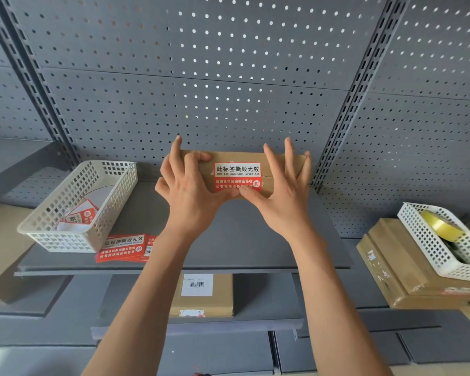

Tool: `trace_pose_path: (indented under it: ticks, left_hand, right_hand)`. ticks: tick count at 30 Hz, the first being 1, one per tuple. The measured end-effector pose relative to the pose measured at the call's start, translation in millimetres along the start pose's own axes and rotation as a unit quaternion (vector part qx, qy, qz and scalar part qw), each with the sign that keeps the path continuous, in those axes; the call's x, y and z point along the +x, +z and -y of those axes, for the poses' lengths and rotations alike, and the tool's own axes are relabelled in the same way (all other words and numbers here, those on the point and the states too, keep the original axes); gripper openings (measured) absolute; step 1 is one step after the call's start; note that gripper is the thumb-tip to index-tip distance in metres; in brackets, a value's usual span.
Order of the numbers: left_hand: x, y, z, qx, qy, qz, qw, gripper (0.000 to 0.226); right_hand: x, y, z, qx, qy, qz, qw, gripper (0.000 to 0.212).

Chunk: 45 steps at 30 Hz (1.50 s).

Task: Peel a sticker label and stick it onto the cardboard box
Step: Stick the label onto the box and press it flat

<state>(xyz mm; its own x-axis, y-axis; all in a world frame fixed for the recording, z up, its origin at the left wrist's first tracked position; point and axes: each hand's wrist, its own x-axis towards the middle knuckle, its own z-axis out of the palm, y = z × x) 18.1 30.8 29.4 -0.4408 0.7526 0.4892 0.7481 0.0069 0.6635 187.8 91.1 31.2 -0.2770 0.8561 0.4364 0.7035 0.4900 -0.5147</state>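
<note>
Left hand (190,191) grips the box (228,157) on a grey shelf (242,240) against pegboard (201,77), while the straight-fingered right hand (280,196) presses the red-and-white label (238,172) reading "CIBIAOQIANSIHUIWUXIAO".

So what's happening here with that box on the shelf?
A person is sealing a cardboard box that sits on a grey shelf. A red and white sticker lies across the box's seam, and both thumbs press along its lower edge. The left hand grips the box's left end, while the right hand is spread against the right end. Spare stickers lie stacked beside a white basket on the left.
</note>
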Motion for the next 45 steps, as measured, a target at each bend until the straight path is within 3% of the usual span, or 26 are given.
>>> trace_pose_path:
  ticks: [15, 26, 31, 45]
  left_hand:
    - [-0.3, -12.0, 11.8, -0.049, 0.009, 0.038, 0.998, 0.057]
    - [-19.6, -18.6, 20.8, -0.058, 0.007, 0.078, 0.995, 0.064]
    - [-47.3, -18.9, 26.1, -0.086, -0.006, 0.083, 0.993, 0.042]
    - [-101.4, -2.3, 77.6, -0.083, -0.021, 0.129, 0.988, 0.043]
  right_hand:
    - [-2.9, -11.8, -9.2, 0.147, 0.002, 0.04, 0.988, 0.074]
    - [-21.3, -13.0, -15.0, 0.148, -0.002, 0.076, 0.986, 0.074]
    - [-46.1, -3.0, -25.3, 0.179, -0.004, 0.075, 0.981, 0.057]
    - [-104.8, 40.0, -44.0, 0.174, 0.022, 0.124, 0.977, 0.054]
